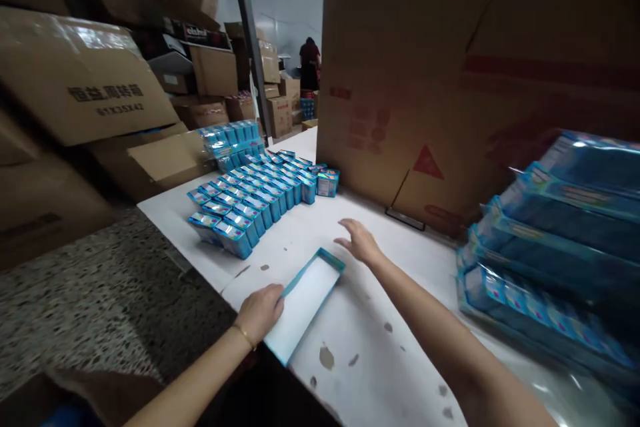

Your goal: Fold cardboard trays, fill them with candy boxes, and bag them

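Head view | blue-rimmed white card tray (304, 307) lay at lower centre, long axis running toward upper right | left hand (259, 313) clamped on its left long wall, nearer | right hand (357, 242) open, fingers apart, just beyond far end, not touching | blue packets (245, 210) stood in rows at centre left

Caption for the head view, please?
Left hand holds a blue tray on a white table; right hand beside it; rows of blue boxes beyond.

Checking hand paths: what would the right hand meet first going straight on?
Likely the small blue boxes at the end of the rows, ahead of the right hand, though depth is unclear.
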Demonstrator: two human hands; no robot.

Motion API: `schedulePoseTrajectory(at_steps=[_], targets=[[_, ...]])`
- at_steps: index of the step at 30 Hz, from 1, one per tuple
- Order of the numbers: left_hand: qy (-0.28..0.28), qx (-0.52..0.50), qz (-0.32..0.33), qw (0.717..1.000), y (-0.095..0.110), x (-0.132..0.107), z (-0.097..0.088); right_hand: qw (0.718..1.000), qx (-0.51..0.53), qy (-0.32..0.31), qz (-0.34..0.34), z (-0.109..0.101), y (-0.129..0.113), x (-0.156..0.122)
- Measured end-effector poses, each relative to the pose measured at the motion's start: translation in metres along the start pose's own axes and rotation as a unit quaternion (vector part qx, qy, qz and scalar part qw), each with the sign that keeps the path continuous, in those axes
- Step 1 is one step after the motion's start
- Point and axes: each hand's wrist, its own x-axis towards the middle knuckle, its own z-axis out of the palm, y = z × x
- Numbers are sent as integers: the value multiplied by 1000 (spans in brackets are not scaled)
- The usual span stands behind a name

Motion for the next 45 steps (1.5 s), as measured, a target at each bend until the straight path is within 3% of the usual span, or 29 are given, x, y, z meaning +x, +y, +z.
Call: schedulePoseTrajectory(at_steps=[3, 6, 9, 11, 15, 19, 22, 25, 27, 30, 34, 39, 43, 45], targets=[[0, -51, -47, 998, -21, -2, 11, 998, -30, 27, 41, 7, 23, 94], [-10, -112, -60, 992, -28, -4, 25, 996, -64, -6, 67, 20, 48, 178], [-25, -168, -61, 984, -28, -7, 33, 988, -85, -79, 97, 39, 70, 233], [-32, -195, -63, 978, -26, -9, 31, 984, -93, -105, 112, 53, 80, 247], [-43, -211, -84, 973, -21, -9, 23, 988, -91, -54, 108, 62, 82, 225], [-35, -198, -99, 974, -16, -8, 23, 996, -12, -8, 87, 34, 61, 158], [-30, -177, -102, 979, -14, -8, 25, 985, 148, 7, 89, 6, 27, 100], [-22, -151, -107, 982, -11, -7, 25, 949, 304, -54, 63, -5, -19, 57], [-15, -139, -111, 984, -9, -7, 24, 941, 322, -100, 44, -3, -45, 43], [-6, -136, -111, 984, -4, -6, 23, 960, 238, -144, 24, 6, -67, 36], [8, -149, -100, 984, 5, -8, 28, 975, 113, -189, -31, 14, -79, 31], [24, -175, -87, 980, 7, -8, 30, 978, 21, -184, -96, 24, -94, 18], [78, -224, -46, 970, -6, -5, 26, 954, 63, -252, -150, 25, -70, 45], [102, -246, -14, 964, -14, -3, 30, 969, 75, -203, -121, 26, -46, 83]])
